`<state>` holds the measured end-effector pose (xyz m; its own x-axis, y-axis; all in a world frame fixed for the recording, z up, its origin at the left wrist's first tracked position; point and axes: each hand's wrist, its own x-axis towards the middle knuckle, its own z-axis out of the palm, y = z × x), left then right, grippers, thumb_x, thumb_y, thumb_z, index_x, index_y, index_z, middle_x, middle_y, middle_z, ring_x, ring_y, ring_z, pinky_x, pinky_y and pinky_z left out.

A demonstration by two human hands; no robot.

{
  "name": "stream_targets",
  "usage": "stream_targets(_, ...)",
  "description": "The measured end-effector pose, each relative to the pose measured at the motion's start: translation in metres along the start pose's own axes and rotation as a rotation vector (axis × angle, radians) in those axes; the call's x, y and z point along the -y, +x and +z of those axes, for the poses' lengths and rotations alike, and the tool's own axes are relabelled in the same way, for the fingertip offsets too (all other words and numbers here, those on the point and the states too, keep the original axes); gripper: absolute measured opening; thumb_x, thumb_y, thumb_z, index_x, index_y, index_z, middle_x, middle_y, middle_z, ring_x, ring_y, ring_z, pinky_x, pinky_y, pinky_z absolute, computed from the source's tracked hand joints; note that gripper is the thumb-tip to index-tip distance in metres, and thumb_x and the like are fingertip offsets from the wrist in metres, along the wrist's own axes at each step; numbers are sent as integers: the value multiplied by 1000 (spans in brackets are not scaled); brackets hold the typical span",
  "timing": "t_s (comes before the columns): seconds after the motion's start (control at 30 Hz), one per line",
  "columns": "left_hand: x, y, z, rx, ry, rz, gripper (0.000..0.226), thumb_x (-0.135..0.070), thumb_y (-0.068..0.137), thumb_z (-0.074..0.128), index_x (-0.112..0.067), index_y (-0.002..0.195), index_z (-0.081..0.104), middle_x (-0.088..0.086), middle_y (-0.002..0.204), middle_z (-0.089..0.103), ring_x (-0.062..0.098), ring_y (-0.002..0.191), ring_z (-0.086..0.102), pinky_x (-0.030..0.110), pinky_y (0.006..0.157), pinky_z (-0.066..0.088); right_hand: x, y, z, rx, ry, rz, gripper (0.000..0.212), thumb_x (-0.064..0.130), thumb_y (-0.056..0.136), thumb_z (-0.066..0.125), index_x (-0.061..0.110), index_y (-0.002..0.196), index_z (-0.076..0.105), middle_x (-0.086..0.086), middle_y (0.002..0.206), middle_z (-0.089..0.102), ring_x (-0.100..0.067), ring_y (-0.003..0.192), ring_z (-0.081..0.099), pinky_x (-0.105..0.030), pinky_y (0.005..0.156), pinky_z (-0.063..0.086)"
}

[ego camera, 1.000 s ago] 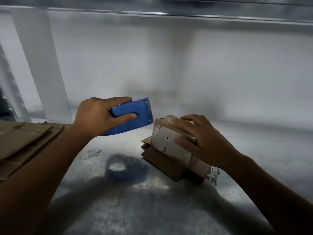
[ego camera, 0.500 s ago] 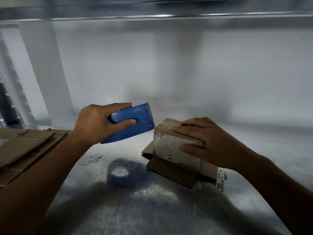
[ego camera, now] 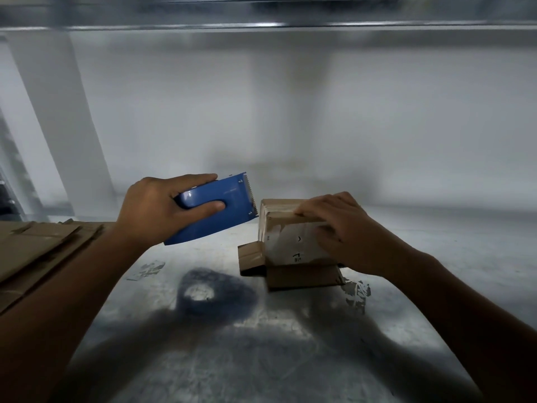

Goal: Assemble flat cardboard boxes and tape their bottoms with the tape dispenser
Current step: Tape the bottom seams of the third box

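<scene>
A small brown cardboard box (ego camera: 286, 242) stands on the grey metal surface, its taped side up and loose flaps spread under it. My right hand (ego camera: 345, 228) lies over its top and right side, fingers along the upper edge and thumb on the near face. My left hand (ego camera: 154, 210) grips a blue tape dispenser (ego camera: 218, 210) just left of the box, held above the surface. Its serrated blade points at the box's top left corner, a small gap away.
A pile of flat cardboard boxes (ego camera: 37, 251) lies at the left edge. Scraps of torn tape stick to the metal table (ego camera: 436, 257) left of the box and at its right foot. A white wall and a slanted post stand behind.
The box has turned under my right hand so its near face is squarer to me. My left hand has kept the dispenser close to the box's left corner.
</scene>
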<state>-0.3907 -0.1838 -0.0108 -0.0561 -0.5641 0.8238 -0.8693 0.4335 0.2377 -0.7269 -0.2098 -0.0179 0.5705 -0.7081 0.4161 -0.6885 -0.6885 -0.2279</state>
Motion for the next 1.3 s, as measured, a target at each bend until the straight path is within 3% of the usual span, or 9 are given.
stream_targets(0.1,-2,0,1,20,9,24,56,-68,74,74,-35,120,74,-15,100,75,14,76,68,21,71,49,24,-4,12,-82,41,121,35,58,85,45,40,115,49,19,118,53,-7,114,35,-46,99,42)
stream_targets(0.2,-1,2,1,38,29,46,56,-64,74,72,-34,121,74,-8,106,78,17,79,70,30,73,54,51,-3,31,-198,7,215,61,86,72,42,35,107,42,11,118,50,-13,115,38,-48,103,38)
stream_targets(0.3,-1,3,0,27,18,49,54,-60,74,72,-32,121,74,-7,105,78,18,78,71,30,72,54,60,7,44,-201,-131,321,84,95,66,37,28,116,38,2,128,48,-21,125,39,-59,114,25)
stream_targets(0.53,-2,2,0,43,0,43,55,-64,76,76,-34,121,74,-10,105,77,17,80,72,35,72,58,53,14,47,-294,-63,328,64,78,73,50,29,111,35,7,117,47,-20,116,40,-59,108,31)
stream_targets(0.67,-5,2,-4,29,-16,54,60,-70,76,65,-32,120,74,-13,101,76,14,76,70,24,71,54,43,13,42,-258,40,234,53,74,72,48,36,106,34,14,113,42,-14,118,35,-60,114,23)
stream_targets(0.8,-7,4,-11,-13,-41,40,62,-69,76,61,-29,121,74,-20,97,68,14,73,68,15,71,46,27,7,31,-161,162,40,53,71,74,48,38,115,46,20,119,44,-10,123,31,-47,108,35)
stream_targets(0.93,-10,6,-13,-19,-90,18,61,-68,75,63,-31,122,73,-18,100,70,16,79,71,23,74,54,15,2,19,-209,244,-93,43,48,81,58,27,119,59,18,119,55,-12,122,40,-32,100,40)
stream_targets(1.07,-17,4,-12,-14,-174,-10,57,-57,79,80,-23,124,73,-7,111,75,20,92,74,41,85,60,12,-1,15,-86,284,-157,46,24,84,63,15,130,59,2,132,58,-16,133,39,-26,107,36)
stream_targets(1.3,-23,-1,-5,37,-248,-6,55,-54,77,76,-25,123,72,-6,113,75,19,95,74,45,84,60,17,-2,16,-60,284,-85,55,25,83,58,18,137,55,7,143,50,-11,138,36,-21,111,31)
